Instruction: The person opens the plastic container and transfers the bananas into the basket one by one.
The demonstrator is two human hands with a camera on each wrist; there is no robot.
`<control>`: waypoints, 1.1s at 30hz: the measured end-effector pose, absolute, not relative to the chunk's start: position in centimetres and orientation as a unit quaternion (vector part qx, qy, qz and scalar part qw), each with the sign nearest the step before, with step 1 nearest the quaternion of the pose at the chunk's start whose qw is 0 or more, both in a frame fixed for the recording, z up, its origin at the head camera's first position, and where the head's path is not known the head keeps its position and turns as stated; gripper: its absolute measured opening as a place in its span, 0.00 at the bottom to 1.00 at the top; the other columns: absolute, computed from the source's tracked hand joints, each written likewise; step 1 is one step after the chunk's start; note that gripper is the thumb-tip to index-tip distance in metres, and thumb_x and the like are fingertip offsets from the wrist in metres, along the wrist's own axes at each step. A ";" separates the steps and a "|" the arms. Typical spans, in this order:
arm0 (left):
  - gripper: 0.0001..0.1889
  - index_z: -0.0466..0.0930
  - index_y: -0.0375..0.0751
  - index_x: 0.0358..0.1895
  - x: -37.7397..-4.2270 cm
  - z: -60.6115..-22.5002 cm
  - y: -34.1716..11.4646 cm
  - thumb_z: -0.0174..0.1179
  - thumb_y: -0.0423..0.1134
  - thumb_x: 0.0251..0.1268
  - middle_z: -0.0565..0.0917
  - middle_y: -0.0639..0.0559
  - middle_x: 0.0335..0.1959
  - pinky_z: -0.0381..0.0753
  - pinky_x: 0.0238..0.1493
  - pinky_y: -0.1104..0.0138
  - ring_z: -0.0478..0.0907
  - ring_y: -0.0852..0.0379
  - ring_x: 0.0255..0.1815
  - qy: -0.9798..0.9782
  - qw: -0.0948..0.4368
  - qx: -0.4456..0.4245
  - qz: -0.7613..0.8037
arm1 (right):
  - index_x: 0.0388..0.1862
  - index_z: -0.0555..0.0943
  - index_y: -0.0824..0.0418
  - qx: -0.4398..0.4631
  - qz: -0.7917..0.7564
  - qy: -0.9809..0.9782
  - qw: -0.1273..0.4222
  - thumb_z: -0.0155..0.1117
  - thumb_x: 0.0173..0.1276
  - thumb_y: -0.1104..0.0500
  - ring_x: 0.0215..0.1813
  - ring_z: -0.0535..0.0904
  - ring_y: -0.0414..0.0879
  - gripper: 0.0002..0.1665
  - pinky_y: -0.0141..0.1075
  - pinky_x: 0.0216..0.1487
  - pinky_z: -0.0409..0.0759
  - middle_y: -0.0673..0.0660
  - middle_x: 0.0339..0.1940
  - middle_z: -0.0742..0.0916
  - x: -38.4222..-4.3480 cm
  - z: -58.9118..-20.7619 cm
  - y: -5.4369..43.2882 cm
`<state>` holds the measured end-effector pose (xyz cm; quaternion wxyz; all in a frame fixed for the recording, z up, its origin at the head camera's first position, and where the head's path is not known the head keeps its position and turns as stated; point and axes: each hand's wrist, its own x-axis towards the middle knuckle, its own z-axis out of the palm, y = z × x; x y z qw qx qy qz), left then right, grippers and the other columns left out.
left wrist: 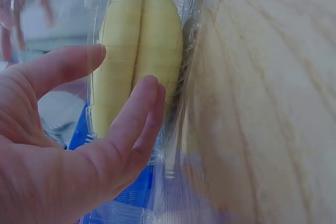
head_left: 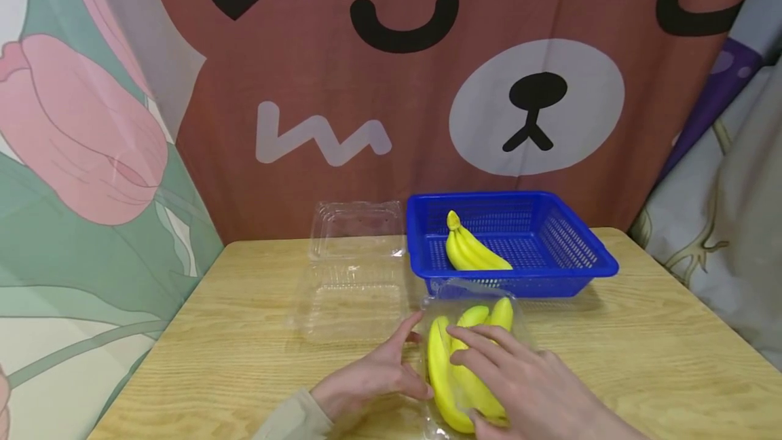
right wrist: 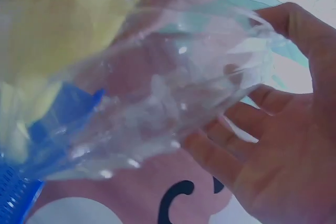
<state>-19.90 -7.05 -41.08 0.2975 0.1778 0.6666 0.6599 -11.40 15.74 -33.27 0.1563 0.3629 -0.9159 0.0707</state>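
Note:
A bunch of yellow bananas (head_left: 441, 372) lies in a clear plastic clamshell container (head_left: 458, 286) at the table's front. My left hand (head_left: 375, 373) is at the container's left side, thumb and fingers spread apart. In the left wrist view, that hand's fingertips (left wrist: 149, 81) are right at the clear wall, with the bananas showing through. My right hand (head_left: 528, 382) reaches over the bananas from the right, partly hiding them. In the right wrist view, thumb and fingers of the right hand (right wrist: 278, 140) grip an edge of the clear plastic (right wrist: 173, 87).
Behind the container stands a blue perforated basket (head_left: 550, 284) with another bunch of bananas (head_left: 473, 250) inside. Left of it, a second clear container (head_left: 351, 311) lies with its lid raised. A curtain (head_left: 305, 189) with a bear print hangs behind the wooden table (head_left: 232, 331).

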 end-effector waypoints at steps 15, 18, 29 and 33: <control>0.61 0.40 0.51 0.80 -19.4 -41.0 -6.7 0.68 0.21 0.42 0.56 0.44 0.71 0.81 0.36 0.65 0.81 0.50 0.33 0.677 0.273 0.176 0.660 | 0.56 0.79 0.44 0.381 0.033 -0.889 0.252 0.72 0.56 0.36 0.61 0.75 0.46 0.31 0.46 0.43 0.84 0.43 0.61 0.79 -10.5 -30.4 19.5; 0.61 0.41 0.51 0.80 -19.4 -41.0 -6.7 0.68 0.21 0.42 0.56 0.44 0.71 0.81 0.36 0.65 0.80 0.50 0.33 0.677 0.270 0.176 0.661 | 0.52 0.81 0.40 0.318 0.040 -0.909 0.268 0.72 0.56 0.34 0.55 0.78 0.42 0.27 0.44 0.39 0.85 0.39 0.55 0.81 -10.0 -29.7 20.5; 0.60 0.41 0.51 0.80 -19.4 -40.9 -6.7 0.68 0.21 0.43 0.56 0.46 0.71 0.80 0.37 0.65 0.80 0.50 0.35 0.681 0.274 0.168 0.658 | 0.44 0.84 0.53 0.113 0.003 -0.980 0.164 0.75 0.55 0.43 0.45 0.82 0.59 0.22 0.59 0.41 0.79 0.53 0.41 0.86 -10.7 -29.3 25.8; 0.61 0.41 0.51 0.80 -19.4 -40.8 -6.6 0.68 0.20 0.43 0.55 0.44 0.72 0.80 0.37 0.65 0.80 0.50 0.35 0.684 0.272 0.168 0.656 | 0.43 0.85 0.56 0.078 -0.004 -0.988 0.134 0.73 0.58 0.45 0.37 0.83 0.56 0.20 0.56 0.34 0.79 0.54 0.36 0.87 -11.8 -29.2 26.9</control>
